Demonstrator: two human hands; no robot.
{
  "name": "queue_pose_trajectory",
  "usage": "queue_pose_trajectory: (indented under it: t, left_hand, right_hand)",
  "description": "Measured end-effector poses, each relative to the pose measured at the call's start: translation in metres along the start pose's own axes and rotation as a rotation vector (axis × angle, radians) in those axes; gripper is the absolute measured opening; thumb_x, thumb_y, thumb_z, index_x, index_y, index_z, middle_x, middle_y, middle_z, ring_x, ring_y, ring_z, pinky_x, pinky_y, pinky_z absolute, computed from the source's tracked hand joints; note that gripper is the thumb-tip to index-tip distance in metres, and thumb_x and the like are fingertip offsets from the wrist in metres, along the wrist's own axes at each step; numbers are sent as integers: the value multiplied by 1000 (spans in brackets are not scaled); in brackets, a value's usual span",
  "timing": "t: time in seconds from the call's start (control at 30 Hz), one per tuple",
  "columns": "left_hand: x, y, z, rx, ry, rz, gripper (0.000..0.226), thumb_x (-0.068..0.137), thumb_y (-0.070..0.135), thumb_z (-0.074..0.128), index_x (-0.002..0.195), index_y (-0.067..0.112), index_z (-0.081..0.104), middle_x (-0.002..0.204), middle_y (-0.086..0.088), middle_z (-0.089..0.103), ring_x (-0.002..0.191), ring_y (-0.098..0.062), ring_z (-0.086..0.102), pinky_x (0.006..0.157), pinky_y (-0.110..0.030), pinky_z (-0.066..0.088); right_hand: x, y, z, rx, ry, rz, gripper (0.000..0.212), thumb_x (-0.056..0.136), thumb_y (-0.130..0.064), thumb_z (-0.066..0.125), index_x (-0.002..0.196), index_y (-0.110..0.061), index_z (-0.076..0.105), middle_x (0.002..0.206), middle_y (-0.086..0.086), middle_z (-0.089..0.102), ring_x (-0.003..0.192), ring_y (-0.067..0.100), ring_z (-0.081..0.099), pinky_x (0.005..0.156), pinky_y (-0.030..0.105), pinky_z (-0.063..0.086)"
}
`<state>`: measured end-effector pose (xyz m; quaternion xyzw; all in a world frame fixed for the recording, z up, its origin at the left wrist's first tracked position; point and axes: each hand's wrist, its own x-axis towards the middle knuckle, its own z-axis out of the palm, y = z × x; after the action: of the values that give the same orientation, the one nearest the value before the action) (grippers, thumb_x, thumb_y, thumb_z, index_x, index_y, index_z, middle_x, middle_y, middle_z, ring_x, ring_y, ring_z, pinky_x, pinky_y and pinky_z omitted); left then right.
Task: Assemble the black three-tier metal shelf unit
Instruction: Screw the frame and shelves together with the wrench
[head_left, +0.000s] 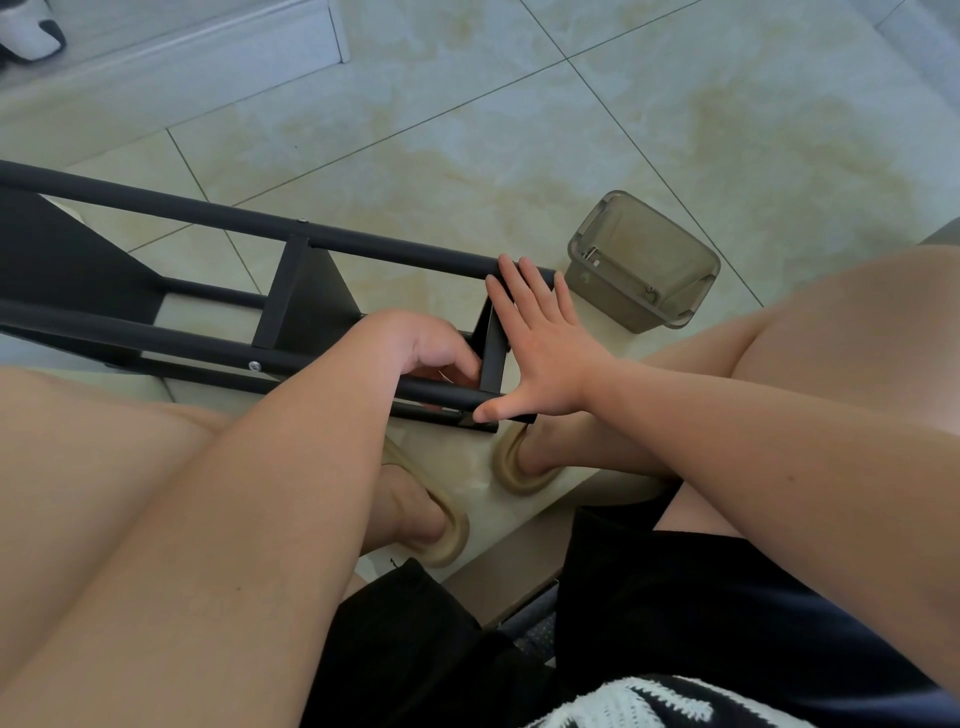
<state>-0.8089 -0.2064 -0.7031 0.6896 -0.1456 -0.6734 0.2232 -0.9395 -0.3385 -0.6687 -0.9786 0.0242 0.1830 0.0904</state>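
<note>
Two hands are seen at the end of the shelf (67, 260), which is laid on its side on the tiled floor (467, 130) and runs from 9 o'clock to the centre of the view. Its far pole (156, 203) and near pole (104, 333) are seen uppermost, with flat black panels (311, 306) set across between them. A silver screw (254, 365) is seen on the near pole, at 9 o'clock of the left hand (421, 345).

The right hand (540, 343) is spread flat with fingers straight and is pressed against the end of the shelf. Its fingertips are laid on the tip of the far pole, and its thumb is set against the tip of the near pole. The left hand is reached inside the frame at 9 o'clock of the right hand, just beside the end panel. Its fingers are curled above the near pole; whether anything is pinched or gripped cannot be told, as the fingertips are hidden.

A smoky clear box (644, 260) is stood on the floor at 2 o'clock of the right hand, near the tip of the far pole, and small metal parts are seen inside it. Tan slippers (452, 540) are worn on both feet, at 6 o'clock of the shelf end.
</note>
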Motion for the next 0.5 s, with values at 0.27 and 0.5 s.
queue_pose_trajectory:
  t: [0.27,0.5]
  left_hand:
    - [0,0,-2,-40,-28,8,21,82,0,63,91,12,78,97,-11,73,92,-27,66,100,-44,49]
    - [-3,3,0,14,-16,-76,21,84,18,70,101,8,75,86,-6,73,80,-26,67,80,-42,59]
  right_hand:
    - [0,0,0,-3,-3,4,148,53,-100,34,160,-8,-12,166,11,-25,151,28,-29,121,52,-17]
    - [0,0,1,-2,0,0,147,54,-100,36,160,-8,-11,166,11,-25,151,28,-28,122,53,-16]
